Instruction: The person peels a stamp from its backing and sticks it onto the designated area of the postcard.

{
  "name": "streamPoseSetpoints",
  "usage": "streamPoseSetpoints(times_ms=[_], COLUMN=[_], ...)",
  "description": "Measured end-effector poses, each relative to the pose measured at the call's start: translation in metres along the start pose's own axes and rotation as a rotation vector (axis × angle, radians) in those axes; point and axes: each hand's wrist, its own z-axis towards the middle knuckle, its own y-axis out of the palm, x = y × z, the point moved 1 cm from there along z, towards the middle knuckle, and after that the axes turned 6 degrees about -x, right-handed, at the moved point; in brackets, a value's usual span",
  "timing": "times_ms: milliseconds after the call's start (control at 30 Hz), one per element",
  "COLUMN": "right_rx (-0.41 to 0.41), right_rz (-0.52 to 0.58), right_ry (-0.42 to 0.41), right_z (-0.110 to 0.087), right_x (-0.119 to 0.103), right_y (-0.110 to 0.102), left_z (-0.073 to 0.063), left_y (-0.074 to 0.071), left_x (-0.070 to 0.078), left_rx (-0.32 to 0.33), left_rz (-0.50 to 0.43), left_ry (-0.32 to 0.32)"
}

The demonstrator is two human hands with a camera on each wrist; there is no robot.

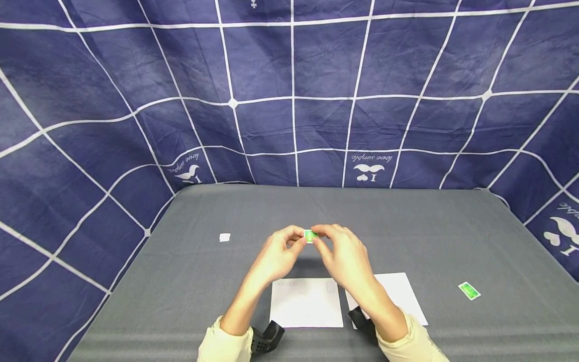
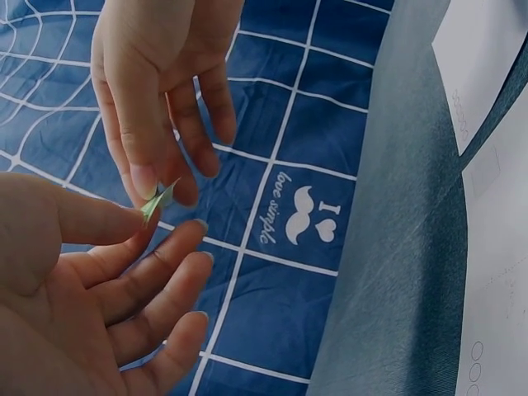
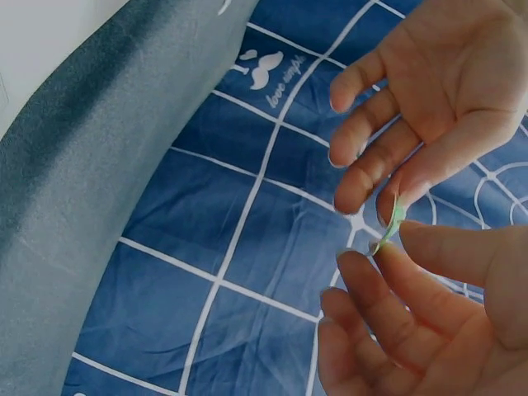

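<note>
Both hands on one small green card (image 1: 310, 236), white border, held up over the middle of the grey table (image 1: 203, 291), beyond the two white envelopes' far edges.

Left hand (image 1: 277, 254): thumb and index pinch the card's left edge, other fingers loosely spread. Right hand (image 1: 345, 256): same grip on the right edge. Wrist views show the card nearly edge-on and slightly bent; its print can't be made out there.

Containers: two flat white pieces, look like envelopes, toward the table's near edge. Left envelope (image 1: 307, 304) has a row of small circles at its far left corner and a box at its far right corner. Right envelope (image 1: 399, 291) sits just beside it, turned a bit, partly hidden by the right forearm. Can't tell if either holds anything.

Second green card (image 1: 469, 290) lies toward the table's right edge. Small white piece (image 1: 224, 237) lies toward the left edge; too small to identify. Table's near edge is cut off at the bottom. Sleeves run out of frame; black wrist straps (image 1: 267, 338) only partly visible. Blue grid cloth (image 1: 325, 125) hangs behind the far edge.
</note>
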Motion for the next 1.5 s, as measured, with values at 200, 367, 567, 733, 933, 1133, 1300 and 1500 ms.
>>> streamPoseSetpoints(times_ms=[200, 367, 567, 733, 933, 1133, 1300, 1500], right_rx=[-0.071, -0.151, -0.233, -0.306, -0.342, -0.315, -0.292, -0.303], right_rz=[0.036, 0.084, 0.142, 0.205, 0.211, 0.228, 0.248, 0.260], right_ry=[0.042, 0.079, 0.089, 0.047, 0.004, 0.039, 0.088, 0.078], right_z=[0.003, 0.005, 0.007, 0.008, 0.009, 0.010, 0.011, 0.011], right_x=[0.005, 0.010, 0.014, 0.017, 0.021, 0.022, 0.022, 0.023], right_y=[-0.006, -0.012, -0.016, -0.018, -0.020, -0.020, -0.021, -0.021], left_z=[-0.002, -0.002, -0.003, -0.004, -0.003, -0.002, -0.002, 0.000], left_y=[0.000, 0.001, -0.001, -0.004, -0.004, -0.003, -0.003, -0.004], left_x=[0.002, 0.000, 0.000, 0.000, 0.000, 0.000, 0.000, -0.002], left_rx=[-0.094, -0.153, -0.172, -0.191, -0.179, -0.115, -0.045, 0.008], left_rz=[0.029, 0.005, -0.017, -0.017, -0.012, -0.011, 0.001, -0.015], left_ry=[-0.024, -0.030, -0.046, -0.044, -0.013, -0.043, -0.058, -0.042])
